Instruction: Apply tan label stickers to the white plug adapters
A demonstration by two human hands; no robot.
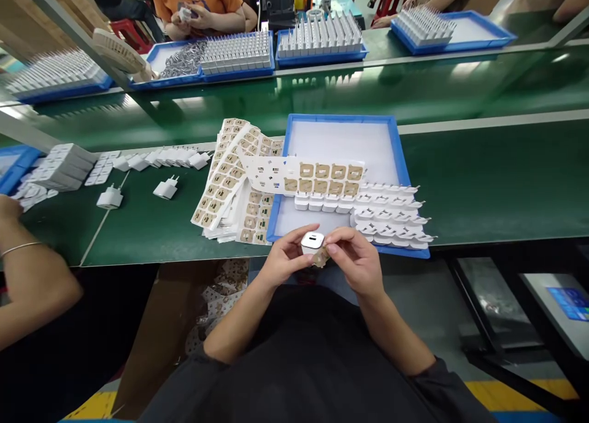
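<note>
My left hand (pixel 286 256) is closed around a white charger (pixel 312 241), whose face with a dark port slot is turned up. Against its right side, my right hand (pixel 358 260) pinches a small tan sticker (pixel 321 257). Just beyond my hands is a blue-rimmed tray (pixel 400 159) with a white bottom. Rows of white chargers (pixel 389 214) fill its right front part, their pins pointing right. A partly used sticker sheet (pixel 324 176) lies across the tray, its left portion peeled bare.
Sticker sheets (pixel 225 186) are piled left of the tray. Loose chargers (pixel 165 188) lie farther left, near a co-worker's arm (pixel 37 269). Behind runs a green conveyor belt (pixel 207 107). Trays of upright parts (pixel 321 36) stand beyond it. A box of scrap sheets (pixel 221 300) sits below the table edge.
</note>
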